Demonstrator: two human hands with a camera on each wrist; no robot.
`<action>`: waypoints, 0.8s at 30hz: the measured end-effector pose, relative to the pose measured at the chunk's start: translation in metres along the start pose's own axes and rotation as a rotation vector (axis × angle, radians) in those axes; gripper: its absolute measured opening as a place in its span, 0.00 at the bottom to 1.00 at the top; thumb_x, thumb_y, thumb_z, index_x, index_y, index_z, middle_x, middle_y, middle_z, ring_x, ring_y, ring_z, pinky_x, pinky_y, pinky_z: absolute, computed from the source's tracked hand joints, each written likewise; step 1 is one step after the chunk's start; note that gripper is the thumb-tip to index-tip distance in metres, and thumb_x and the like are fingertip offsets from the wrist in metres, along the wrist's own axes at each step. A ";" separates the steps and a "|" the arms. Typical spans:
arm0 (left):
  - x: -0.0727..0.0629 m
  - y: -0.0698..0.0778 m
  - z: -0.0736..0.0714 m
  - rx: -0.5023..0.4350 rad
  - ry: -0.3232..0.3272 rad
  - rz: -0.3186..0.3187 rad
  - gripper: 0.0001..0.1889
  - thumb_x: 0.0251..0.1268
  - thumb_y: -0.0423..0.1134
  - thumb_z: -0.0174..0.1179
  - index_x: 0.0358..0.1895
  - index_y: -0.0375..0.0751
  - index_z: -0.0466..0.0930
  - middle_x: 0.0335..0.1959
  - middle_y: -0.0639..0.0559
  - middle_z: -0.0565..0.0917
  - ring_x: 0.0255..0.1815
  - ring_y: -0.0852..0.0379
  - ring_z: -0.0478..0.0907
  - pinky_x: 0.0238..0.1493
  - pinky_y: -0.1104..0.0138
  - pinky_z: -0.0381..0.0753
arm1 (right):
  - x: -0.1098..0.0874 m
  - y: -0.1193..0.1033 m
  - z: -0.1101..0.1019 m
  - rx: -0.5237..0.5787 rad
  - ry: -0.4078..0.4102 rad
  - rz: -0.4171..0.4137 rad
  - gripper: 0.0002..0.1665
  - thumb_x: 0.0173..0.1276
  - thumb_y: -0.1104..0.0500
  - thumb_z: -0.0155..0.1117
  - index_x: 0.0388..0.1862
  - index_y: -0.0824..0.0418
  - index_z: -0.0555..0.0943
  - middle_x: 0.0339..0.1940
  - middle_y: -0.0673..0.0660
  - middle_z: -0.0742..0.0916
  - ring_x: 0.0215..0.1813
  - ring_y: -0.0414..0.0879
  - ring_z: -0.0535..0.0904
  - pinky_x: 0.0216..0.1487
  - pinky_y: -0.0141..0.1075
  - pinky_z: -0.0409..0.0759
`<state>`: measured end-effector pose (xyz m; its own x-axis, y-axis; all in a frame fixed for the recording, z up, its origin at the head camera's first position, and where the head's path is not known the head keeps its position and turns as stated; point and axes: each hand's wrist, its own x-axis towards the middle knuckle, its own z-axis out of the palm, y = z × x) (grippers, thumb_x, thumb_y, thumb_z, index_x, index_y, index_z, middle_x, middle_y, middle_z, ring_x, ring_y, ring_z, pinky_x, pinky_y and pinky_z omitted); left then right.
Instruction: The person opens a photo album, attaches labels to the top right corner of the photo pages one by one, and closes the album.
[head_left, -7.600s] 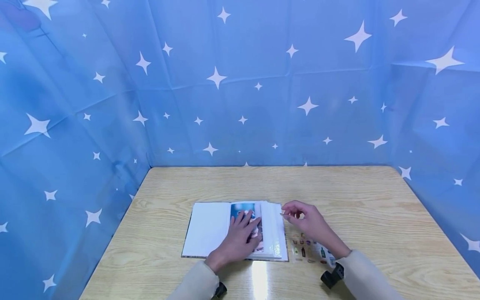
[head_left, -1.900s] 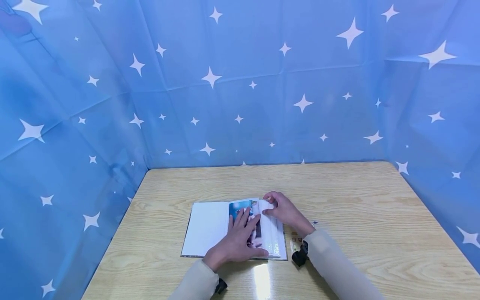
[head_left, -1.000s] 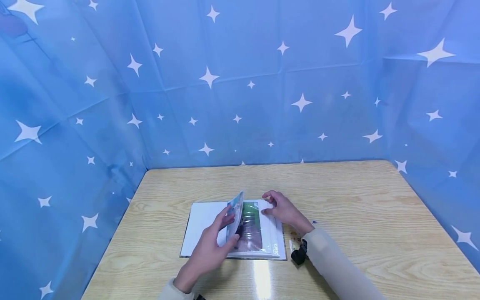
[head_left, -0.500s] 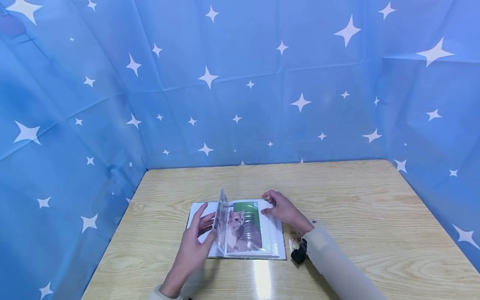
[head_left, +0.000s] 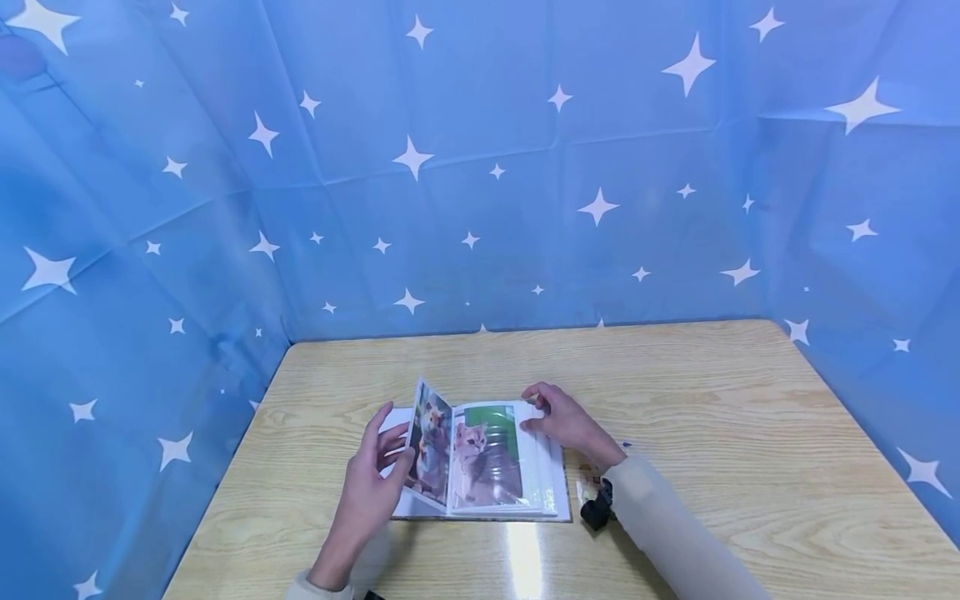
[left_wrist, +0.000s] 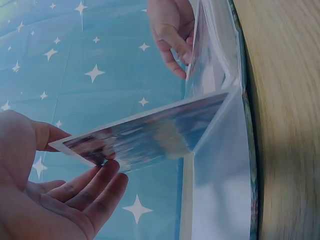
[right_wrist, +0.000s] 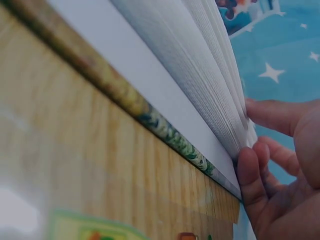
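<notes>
While your left hand (head_left: 367,490) pinches the outer edge of a raised leaf (head_left: 431,442) between thumb and fingers, that leaf has swung farther left than a moment ago, when it stood nearly on edge. The turn leaves a kitten photo (head_left: 483,458) fully bared on the right-hand page. The open album (head_left: 411,507) rests on the wooden table (head_left: 675,400); its glossy sleeves hold the kitten picture and, on the leaf facing it, one of a furry animal. Your right hand (head_left: 567,425) touches the page stack (head_left: 537,468) near its far right corner; the view is too dim to tell whether it pinches anything. A sticker sheet (head_left: 587,473) lies partly hidden by the right sleeve (head_left: 682,533).
</notes>
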<state>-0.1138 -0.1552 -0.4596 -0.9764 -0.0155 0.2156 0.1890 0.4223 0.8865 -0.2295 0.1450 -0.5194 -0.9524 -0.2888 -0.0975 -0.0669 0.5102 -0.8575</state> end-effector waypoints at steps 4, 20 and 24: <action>0.003 -0.005 -0.005 0.022 -0.008 -0.078 0.35 0.69 0.30 0.58 0.76 0.51 0.56 0.61 0.43 0.81 0.55 0.47 0.81 0.53 0.62 0.83 | 0.000 0.000 0.001 0.009 0.007 0.015 0.25 0.61 0.64 0.72 0.57 0.61 0.77 0.39 0.57 0.74 0.39 0.48 0.68 0.38 0.38 0.68; 0.010 -0.032 -0.020 0.053 -0.015 -0.221 0.36 0.71 0.34 0.57 0.78 0.50 0.52 0.64 0.39 0.77 0.61 0.44 0.77 0.61 0.52 0.78 | -0.002 -0.001 0.002 0.007 0.016 0.031 0.23 0.60 0.63 0.72 0.54 0.58 0.78 0.40 0.56 0.75 0.42 0.48 0.68 0.41 0.39 0.68; 0.011 -0.040 -0.021 0.043 -0.026 -0.255 0.36 0.72 0.36 0.57 0.78 0.51 0.51 0.64 0.39 0.77 0.62 0.43 0.76 0.61 0.51 0.77 | -0.001 0.000 0.002 0.003 0.018 0.040 0.23 0.61 0.63 0.72 0.54 0.58 0.78 0.40 0.55 0.75 0.41 0.48 0.68 0.40 0.38 0.68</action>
<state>-0.1299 -0.1915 -0.4835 -0.9944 -0.1032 -0.0244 -0.0682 0.4457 0.8926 -0.2274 0.1438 -0.5203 -0.9595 -0.2533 -0.1231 -0.0272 0.5183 -0.8547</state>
